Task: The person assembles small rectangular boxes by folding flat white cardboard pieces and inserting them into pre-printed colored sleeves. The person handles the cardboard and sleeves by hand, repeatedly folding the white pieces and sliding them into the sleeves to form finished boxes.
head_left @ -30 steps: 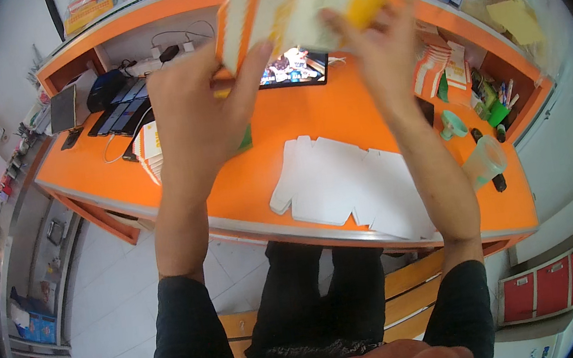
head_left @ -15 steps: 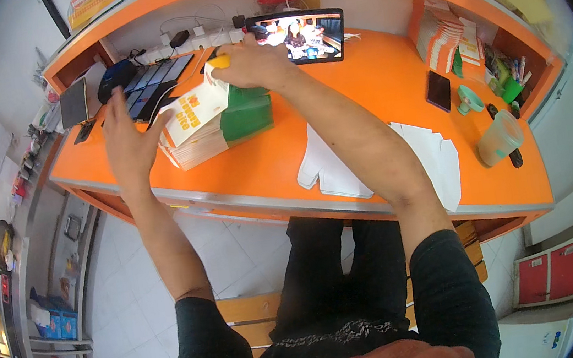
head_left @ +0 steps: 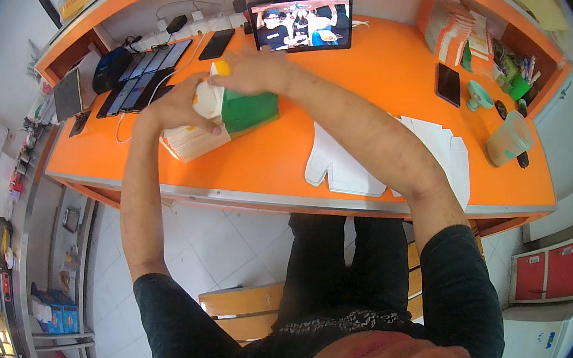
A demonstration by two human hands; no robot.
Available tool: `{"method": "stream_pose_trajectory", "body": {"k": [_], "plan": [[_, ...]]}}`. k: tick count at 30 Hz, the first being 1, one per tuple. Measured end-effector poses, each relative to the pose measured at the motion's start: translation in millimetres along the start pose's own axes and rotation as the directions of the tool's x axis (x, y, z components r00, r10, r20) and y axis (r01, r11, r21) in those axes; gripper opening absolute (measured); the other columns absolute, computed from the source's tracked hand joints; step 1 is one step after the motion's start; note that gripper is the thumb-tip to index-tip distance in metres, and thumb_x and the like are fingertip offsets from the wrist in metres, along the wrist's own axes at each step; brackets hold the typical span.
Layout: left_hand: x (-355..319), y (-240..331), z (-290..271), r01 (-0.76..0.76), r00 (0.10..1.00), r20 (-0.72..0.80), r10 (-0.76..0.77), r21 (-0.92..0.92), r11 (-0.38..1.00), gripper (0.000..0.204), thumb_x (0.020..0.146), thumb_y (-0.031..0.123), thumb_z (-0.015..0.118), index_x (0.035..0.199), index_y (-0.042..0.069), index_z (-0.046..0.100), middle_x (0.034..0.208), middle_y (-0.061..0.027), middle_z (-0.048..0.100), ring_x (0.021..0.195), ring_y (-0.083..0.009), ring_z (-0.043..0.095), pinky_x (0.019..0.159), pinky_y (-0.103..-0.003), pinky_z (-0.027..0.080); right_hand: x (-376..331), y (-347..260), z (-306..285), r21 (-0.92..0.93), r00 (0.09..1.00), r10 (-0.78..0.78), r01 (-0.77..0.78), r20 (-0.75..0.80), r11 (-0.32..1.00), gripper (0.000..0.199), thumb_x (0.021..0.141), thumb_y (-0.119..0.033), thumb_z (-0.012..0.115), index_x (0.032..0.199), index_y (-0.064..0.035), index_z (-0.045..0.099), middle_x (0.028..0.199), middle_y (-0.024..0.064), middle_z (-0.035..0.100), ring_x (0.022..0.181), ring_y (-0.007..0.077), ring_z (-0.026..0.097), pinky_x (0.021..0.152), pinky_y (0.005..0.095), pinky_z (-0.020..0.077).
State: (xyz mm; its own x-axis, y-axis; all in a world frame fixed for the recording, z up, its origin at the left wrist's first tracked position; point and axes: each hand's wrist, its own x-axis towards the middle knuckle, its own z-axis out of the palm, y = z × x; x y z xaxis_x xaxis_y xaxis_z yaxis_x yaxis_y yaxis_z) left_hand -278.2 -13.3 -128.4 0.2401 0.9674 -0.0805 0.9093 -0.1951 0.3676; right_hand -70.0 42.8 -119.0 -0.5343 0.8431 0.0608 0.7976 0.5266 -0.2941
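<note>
The person stands at an orange desk (head_left: 389,80) with both hands on a stack of folded cartons (head_left: 222,119) that lies at the left part of the desk top, in front of a row of phones (head_left: 138,79). The left hand (head_left: 178,110) presses down on the pale, near-left end of the stack, fingers curled over its top edge and clasping it. The right hand (head_left: 252,76) rests over the far side, above the green end, fingers bent around what looks like a yellow piece; how firmly it grips cannot be told. The step in hand appears to be setting a folded carton onto the stack and squaring it up. The next move would likely call for letting go without disturbing the stack and reaching right to the flat white cardboard blanks (head_left: 384,156) lying near the desk's front edge, well apart from the stack. The stack lies flat, its long axis running from near left to far right, roughly along the desk, its green end pointing right, toward the tablet (head_left: 303,23) propped at the back.
</note>
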Motion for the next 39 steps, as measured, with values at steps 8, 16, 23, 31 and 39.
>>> {"method": "stream_pose_trajectory", "body": {"k": [8,16,23,31,39], "plan": [[-8.1,-29.7,74.7,-0.010,0.960,-0.278,0.037,0.097,0.995,0.118,0.054,0.057,0.088,0.150,0.003,0.044,0.130,-0.0190,0.059,0.123,-0.0377,0.056,0.106,-0.046,0.043,-2.7,9.5,52.9,0.040,0.955,-0.233,0.244,-0.185,0.969,0.084,0.096,-0.079,0.035,0.161,-0.0260,0.035,0.166,0.0175,0.030,0.152,0.0488,0.023,0.122,0.0605,0.0217],[-11.5,-30.9,80.1,0.027,0.937,-0.349,-0.001,0.069,0.997,0.121,0.055,0.065,0.086,0.151,0.003,0.043,0.138,-0.0202,0.058,0.128,-0.0362,0.055,0.107,-0.046,0.042,-157.9,123.7,-47.2,-0.015,0.874,-0.373,0.397,0.312,0.918,0.093,0.081,-0.040,0.082,0.160,-0.0210,0.038,0.164,0.0189,0.035,0.152,0.0373,0.031,0.126,0.0479,0.0242],[-25.3,-3.8,54.9,0.456,0.817,-0.538,-0.208,0.380,0.805,0.137,0.056,0.076,0.084,0.158,0.001,0.033,0.150,-0.0218,0.051,0.139,-0.0410,0.048,0.120,-0.051,0.033,-277.7,246.0,-64.5,-0.106,0.878,0.321,-0.304,0.355,0.947,0.116,0.062,-0.040,0.093,0.155,0.0005,0.037,0.153,0.0271,0.044,0.145,0.0378,0.041,0.122,0.0448,0.0318],[-49.1,141.5,97.0,-0.219,0.831,-0.445,0.334,0.290,0.932,0.107,0.078,0.068,0.075,0.155,0.002,0.041,0.145,-0.0246,0.053,0.134,-0.0424,0.051,0.117,-0.051,0.037,-302.9,257.1,-44.2,0.030,0.967,0.223,-0.228,0.123,0.973,0.117,0.055,-0.041,0.094,0.150,0.0015,0.041,0.134,0.0225,0.049,0.131,0.0392,0.047,0.115,0.0441,0.0371],[16.2,176.5,151.2,-0.042,0.992,-0.123,0.023,-0.149,0.988,0.099,0.086,0.057,0.074,0.155,-0.004,0.037,0.146,-0.0294,0.051,0.135,-0.0401,0.052,0.111,-0.048,0.044,-302.5,259.1,-34.0,0.196,0.969,0.230,-0.245,0.095,0.950,0.101,0.056,-0.045,0.094,0.133,0.0028,0.050,0.125,0.0226,0.057,0.125,0.0382,0.053,0.106,0.0429,0.0445]]}}
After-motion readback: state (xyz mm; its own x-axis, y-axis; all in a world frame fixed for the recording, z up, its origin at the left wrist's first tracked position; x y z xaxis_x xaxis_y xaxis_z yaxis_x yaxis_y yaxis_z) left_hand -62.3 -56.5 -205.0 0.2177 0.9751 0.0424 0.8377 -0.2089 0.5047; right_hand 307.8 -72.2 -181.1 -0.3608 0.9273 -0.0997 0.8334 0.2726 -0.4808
